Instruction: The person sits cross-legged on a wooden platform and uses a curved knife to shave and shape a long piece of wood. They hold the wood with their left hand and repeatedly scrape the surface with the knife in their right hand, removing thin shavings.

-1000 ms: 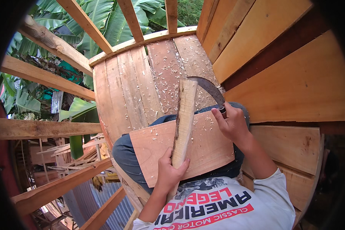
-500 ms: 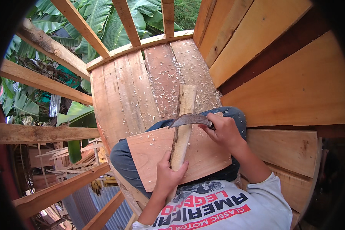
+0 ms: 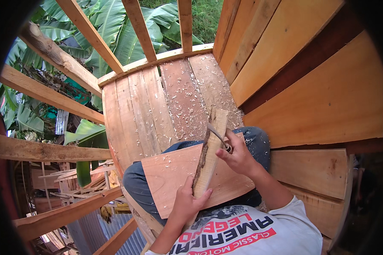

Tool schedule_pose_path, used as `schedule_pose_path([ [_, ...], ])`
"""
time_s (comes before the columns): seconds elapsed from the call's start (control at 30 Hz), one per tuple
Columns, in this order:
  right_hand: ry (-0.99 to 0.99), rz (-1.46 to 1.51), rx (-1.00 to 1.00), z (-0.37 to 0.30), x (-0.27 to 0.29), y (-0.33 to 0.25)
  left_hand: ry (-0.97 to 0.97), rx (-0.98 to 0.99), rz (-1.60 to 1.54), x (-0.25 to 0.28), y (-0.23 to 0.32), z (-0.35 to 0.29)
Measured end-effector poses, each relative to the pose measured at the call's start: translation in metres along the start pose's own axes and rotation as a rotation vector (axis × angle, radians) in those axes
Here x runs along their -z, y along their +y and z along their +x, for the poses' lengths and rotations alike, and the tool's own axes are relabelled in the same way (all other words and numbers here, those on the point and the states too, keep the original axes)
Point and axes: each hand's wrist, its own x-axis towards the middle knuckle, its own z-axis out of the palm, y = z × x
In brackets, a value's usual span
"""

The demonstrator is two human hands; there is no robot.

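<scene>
My left hand (image 3: 187, 202) is closed around the lower part of a pale strip of wood (image 3: 208, 168), which still has dark bark along its left edge. The strip slants up and away from me over my lap. In my right hand (image 3: 238, 157) is a curved knife (image 3: 217, 132), gripped by its dark handle. Its blade lies across the upper part of the strip, seen nearly edge-on; whether it cuts in, I cannot tell. Under the strip, a thin flat board (image 3: 170, 176) rests across my crossed legs, with a few shavings on it.
Wood shavings cover much of the plank floor (image 3: 144, 106) ahead. A plank wall (image 3: 302, 85) stands close on my right. Open wooden rails (image 3: 51, 148) run along the left and far sides, with banana leaves (image 3: 123, 38) and scrap timber (image 3: 89, 178) beyond.
The knife has turned from lying flat to nearly edge-on, and my right hand has come lower. The strip's far end has shifted right and nearer to me.
</scene>
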Motion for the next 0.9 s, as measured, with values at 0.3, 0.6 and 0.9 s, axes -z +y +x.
schedule_pose_path([
  [0.3,0.001,0.360,-0.349,-0.019,-0.019,0.014,0.120,-0.561,-0.041,0.048,0.111,-0.020],
  [0.6,0.000,0.450,-0.397,-0.027,-0.020,0.032,-0.450,-1.109,-0.971,-0.028,0.197,-0.010],
  [0.9,0.014,0.468,-0.379,-0.026,-0.021,0.033,-0.872,-0.896,-1.442,-0.070,0.233,0.004],
])
